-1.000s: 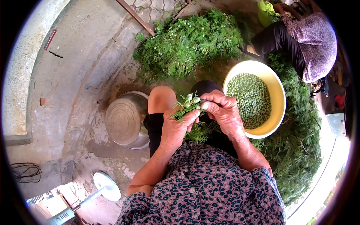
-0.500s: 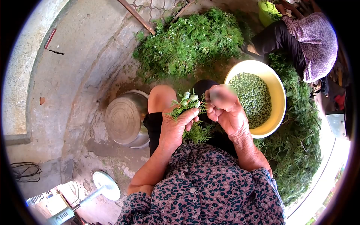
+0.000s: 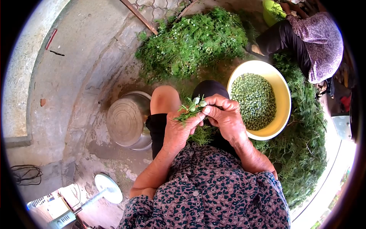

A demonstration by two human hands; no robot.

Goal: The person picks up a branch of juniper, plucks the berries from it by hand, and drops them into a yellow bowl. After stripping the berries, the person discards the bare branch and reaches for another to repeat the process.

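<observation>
A green conifer sprig (image 3: 187, 111) with several pale green seed cones (image 3: 196, 100) is pinched between the thumb and fingers of my left hand (image 3: 177, 131), above my lap. My right hand (image 3: 227, 119) is closed, its thumb and forefinger pinching at a cone on the sprig's right side. The fingertips partly hide that cone. More green foliage (image 3: 202, 134) hangs or lies under my hands; what supports it is hidden. Just right of my right hand stands a yellow tub (image 3: 283, 101) holding many loose green cones (image 3: 253, 99).
A heap of cone-bearing branches (image 3: 192, 42) lies ahead; another green pile (image 3: 297, 160) spreads to the right. An upturned metal pot (image 3: 124, 122) sits left of my knee. A fan (image 3: 108, 188) stands lower left. Another person (image 3: 318, 42) sits at upper right beside a lime-green container (image 3: 271, 13).
My right hand has moved left from beside the tub to the sprig, and its fingers now pinch at the cones. My left hand still grips the sprig, almost unmoved.
</observation>
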